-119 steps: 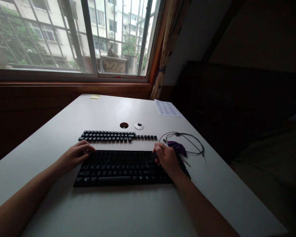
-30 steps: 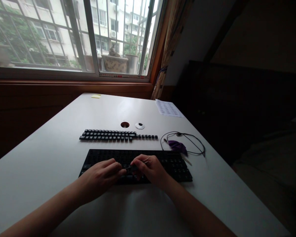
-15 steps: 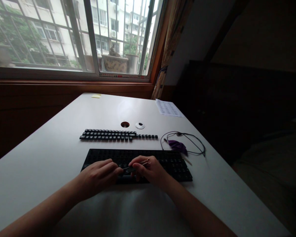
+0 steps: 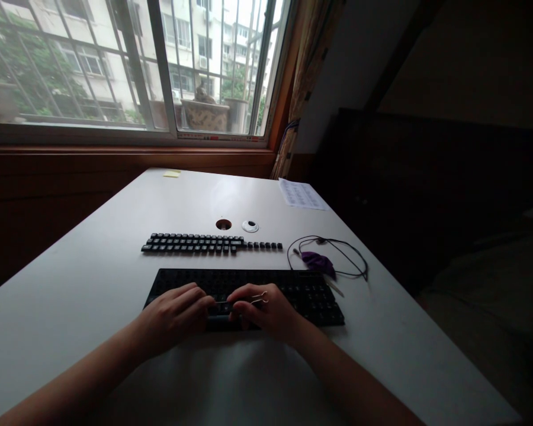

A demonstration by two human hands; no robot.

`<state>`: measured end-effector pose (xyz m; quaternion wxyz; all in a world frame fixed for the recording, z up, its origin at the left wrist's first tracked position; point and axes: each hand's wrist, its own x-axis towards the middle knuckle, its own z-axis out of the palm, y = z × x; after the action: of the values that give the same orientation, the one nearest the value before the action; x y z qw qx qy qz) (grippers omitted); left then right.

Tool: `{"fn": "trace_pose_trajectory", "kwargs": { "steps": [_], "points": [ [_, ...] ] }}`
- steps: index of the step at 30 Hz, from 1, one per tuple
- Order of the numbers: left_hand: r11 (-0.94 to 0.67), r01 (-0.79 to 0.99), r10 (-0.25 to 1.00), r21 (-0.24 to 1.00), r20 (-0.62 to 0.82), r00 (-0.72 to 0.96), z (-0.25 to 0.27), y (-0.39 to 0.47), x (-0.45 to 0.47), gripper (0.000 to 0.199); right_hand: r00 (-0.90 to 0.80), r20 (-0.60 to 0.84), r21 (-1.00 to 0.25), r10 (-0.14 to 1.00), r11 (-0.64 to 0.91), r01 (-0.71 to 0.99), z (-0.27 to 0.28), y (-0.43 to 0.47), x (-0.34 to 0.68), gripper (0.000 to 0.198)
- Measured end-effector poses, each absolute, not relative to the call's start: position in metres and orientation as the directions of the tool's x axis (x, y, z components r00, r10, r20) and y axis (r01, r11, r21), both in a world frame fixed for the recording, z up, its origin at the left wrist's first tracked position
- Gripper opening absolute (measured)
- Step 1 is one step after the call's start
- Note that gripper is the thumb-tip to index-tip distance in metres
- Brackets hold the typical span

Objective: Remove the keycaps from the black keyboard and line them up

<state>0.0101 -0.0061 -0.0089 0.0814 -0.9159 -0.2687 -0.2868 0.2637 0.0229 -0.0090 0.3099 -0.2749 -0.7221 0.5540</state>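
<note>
A black keyboard (image 4: pixel 293 296) lies on the table with much of its upper left part bare of keycaps. Over its front middle, my right hand (image 4: pixel 266 310) pinches a thin bent metal wire (image 4: pixel 258 299), whose curled ends stick out by the index finger. The wire's other end runs left to the fingertips of my left hand (image 4: pixel 177 310). My left fingers are closed around that end, low over the keyboard. Beneath my hands, part of the key rows is hidden.
Removed black keycaps (image 4: pixel 195 242) stand in rows behind the keyboard. To the right lie a looped black cable (image 4: pixel 355 254), a purple cloth (image 4: pixel 318 263) and a thin flat strip (image 4: pixel 334 287). Farther back are a table hole (image 4: pixel 223 225), its cover (image 4: pixel 250 226) and a printed sheet (image 4: pixel 302 195).
The wire is turned more level, and my right fingers have shifted slightly left and lower. My left hand stays almost in place. The whole view has moved very slightly.
</note>
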Motion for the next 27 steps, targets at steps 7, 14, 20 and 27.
{"fn": "trace_pose_trajectory", "kwargs": {
  "steps": [7, 14, 20, 27],
  "points": [
    [-0.831, 0.555, 0.462, 0.031, 0.594, 0.658, -0.006, -0.005, 0.012, 0.017, -0.622, 0.275, -0.874, 0.733, 0.460, 0.155, 0.002, 0.020, 0.264, 0.025],
    [-0.841, 0.538, 0.482, 0.067, 0.547, 0.685, -0.006, -0.004, 0.011, 0.022, -0.599, 0.264, -0.892, 0.756, 0.428, 0.146, -0.003, 0.021, 0.266, 0.025],
    [-0.847, 0.524, 0.484, 0.094, 0.546, 0.684, -0.008, -0.002, 0.011, 0.024, -0.597, 0.202, -0.935, 0.776, 0.335, 0.119, -0.006, 0.021, 0.267, 0.028],
    [-0.850, 0.512, 0.498, 0.124, 0.509, 0.702, -0.006, -0.002, 0.013, 0.022, -0.612, 0.213, -0.903, 0.762, 0.393, 0.175, -0.001, 0.022, 0.267, 0.029]
  ]
}}
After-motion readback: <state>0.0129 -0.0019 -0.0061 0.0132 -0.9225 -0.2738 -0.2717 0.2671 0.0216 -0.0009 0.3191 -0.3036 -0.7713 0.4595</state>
